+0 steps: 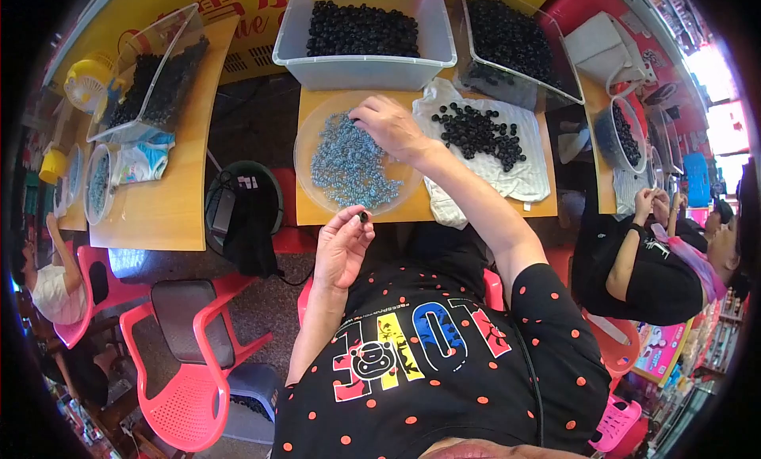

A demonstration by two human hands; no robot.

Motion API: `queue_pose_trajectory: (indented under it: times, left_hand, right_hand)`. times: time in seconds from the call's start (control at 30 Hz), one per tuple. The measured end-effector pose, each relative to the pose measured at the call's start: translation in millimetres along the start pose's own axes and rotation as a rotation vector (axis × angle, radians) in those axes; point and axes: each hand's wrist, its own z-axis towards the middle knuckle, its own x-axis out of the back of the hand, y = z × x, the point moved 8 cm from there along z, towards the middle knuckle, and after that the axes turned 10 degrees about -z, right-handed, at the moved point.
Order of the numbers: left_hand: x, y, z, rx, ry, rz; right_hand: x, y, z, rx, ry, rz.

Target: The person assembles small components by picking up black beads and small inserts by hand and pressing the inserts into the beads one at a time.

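Observation:
My left hand [342,243] pinches a small round black cap-like piece [364,217] between thumb and fingertips, just below the near rim of a shallow round clear tray [304,191]. A heap of tiny blue pieces [349,162] lies in that tray; their exact kind is too small to make out. Reaching across from the right, my right hand [392,128] has its fingertips together at the heap's upper right edge. Whatever sits between those fingers is hidden. Right of the tray, loose black round pieces [479,134] are spread on a white cloth [523,181].
Behind the tray stands a large clear bin [365,72] of black pieces, with another bin [515,86] at its right. A black-lined bucket [246,197] and a pink chair [186,388] are on my left. Co-workers sit at side tables, one person [658,261] at right.

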Motion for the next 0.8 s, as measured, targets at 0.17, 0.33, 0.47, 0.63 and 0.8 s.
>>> queue_pose_trajectory:
  times: [0.17,0.33,0.47,0.63,0.8]
  left_hand:
    - [-4.4,1.0,3.9,0.014,0.019,-0.105]
    - [-2.5,-4.2,5.3,0.029,0.058,-0.092]
    - [9.6,4.7,1.8,-0.011,0.056,-0.113]
    - [12.8,11.4,1.8,-0.031,0.035,-0.079]
    - [17.0,12.6,1.1,-0.054,0.059,-0.073]
  right_hand:
    - [141.8,-25.3,21.7,0.173,0.602,-0.011]
    - [130.3,31.8,20.6,-0.045,0.573,-0.072]
    - [70.8,10.2,-20.6,0.050,0.105,0.200]
    - [21.9,-4.3,-63.3,-0.007,-0.096,0.244]
    - [7.5,-11.0,-62.6,0.031,-0.137,0.220]
